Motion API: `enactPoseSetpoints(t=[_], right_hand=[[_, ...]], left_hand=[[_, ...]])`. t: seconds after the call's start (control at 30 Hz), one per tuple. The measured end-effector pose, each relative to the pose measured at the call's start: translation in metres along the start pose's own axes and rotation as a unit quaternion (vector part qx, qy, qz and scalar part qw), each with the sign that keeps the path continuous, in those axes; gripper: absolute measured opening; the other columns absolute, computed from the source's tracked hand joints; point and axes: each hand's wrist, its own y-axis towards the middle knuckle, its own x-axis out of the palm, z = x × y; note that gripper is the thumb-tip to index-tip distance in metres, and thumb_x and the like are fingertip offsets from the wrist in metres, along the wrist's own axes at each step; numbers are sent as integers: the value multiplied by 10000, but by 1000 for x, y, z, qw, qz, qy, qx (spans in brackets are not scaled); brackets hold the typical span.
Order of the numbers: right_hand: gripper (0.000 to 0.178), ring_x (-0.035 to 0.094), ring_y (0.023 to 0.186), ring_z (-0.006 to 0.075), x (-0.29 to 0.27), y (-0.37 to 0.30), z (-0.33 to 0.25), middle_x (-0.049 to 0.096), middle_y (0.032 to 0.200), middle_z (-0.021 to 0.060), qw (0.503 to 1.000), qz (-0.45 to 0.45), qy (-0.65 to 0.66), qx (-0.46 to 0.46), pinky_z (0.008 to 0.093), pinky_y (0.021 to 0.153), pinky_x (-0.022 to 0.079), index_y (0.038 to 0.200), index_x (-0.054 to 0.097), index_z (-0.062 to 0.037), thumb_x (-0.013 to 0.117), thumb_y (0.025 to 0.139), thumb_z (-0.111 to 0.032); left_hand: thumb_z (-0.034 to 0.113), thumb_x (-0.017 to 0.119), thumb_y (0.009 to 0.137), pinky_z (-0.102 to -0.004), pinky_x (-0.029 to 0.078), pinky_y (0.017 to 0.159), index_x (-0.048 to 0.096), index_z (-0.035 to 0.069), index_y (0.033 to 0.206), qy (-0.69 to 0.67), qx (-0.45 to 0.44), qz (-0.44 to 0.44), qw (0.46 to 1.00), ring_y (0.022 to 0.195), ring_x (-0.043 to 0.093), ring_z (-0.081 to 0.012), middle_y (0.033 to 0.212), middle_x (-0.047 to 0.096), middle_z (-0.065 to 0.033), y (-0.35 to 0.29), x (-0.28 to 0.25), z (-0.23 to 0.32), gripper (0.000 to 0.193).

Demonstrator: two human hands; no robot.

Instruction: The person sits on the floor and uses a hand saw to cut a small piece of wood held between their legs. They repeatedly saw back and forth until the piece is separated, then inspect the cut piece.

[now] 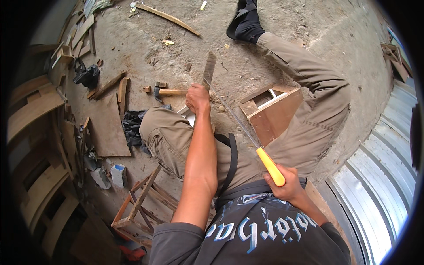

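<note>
From the head camera, a person worked with legs spread above a rough, scrap-strewn floor point(132, 39), a bare hand at either end of a long diagonal. The left hand point(198, 98), reached out over the left knee, was clenched around a flat metal strip point(210, 65) that jutted past the fist, away from the body and tilted slightly to the right. The right hand point(287, 182), close in at the waist, grasped the butt of a yellow-handled tool point(270, 166).

The tool lay between the two hands, its long axis slanting forward and leftward from the right hand, its slim metal shaft narrowing toward the strip just beyond the left fist. The left hand was thus nearer the shaft's far end, the right nearer the handle. Whether shaft and strip touched could not be told from this angle.

Beneath the shaft's right side, between the legs, sat a brown wooden box-like piece point(272, 121). A hammer point(173, 92) lay on the floor to the left of the left hand, while a slatted wooden frame point(145, 204) stood at lower left and ribbed metal sheeting point(369, 174) stretched along the right.
</note>
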Motion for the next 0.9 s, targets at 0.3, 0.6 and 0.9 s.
enactPoseSetpoints(t=[0.3,0.6,0.9], right_hand=[[191,543,503,211,8,0,-6,546,638,103,1000,-2,-4,16,305,507,420,969,624,53,683,852,-86],[175,655,626,194,22,28,-32,619,695,154,997,27,-54,54,289,593,482,974,640,55,669,851,-66],[168,492,508,158,64,112,-7,538,583,111,993,-20,-93,75,331,512,432,864,610,31,645,896,-129]], left_hand=[[334,384,932,-500,489,749,683,-84,726,-8,-6,-27,1000,749,661,-438,759,651,-295,3,0,-1,554],[329,387,939,-466,474,745,691,-43,651,23,-5,14,1000,669,665,-393,688,650,-255,7,14,-8,560],[307,403,937,-467,411,766,671,19,577,95,73,60,991,626,631,-351,626,645,-196,14,108,-67,533]])
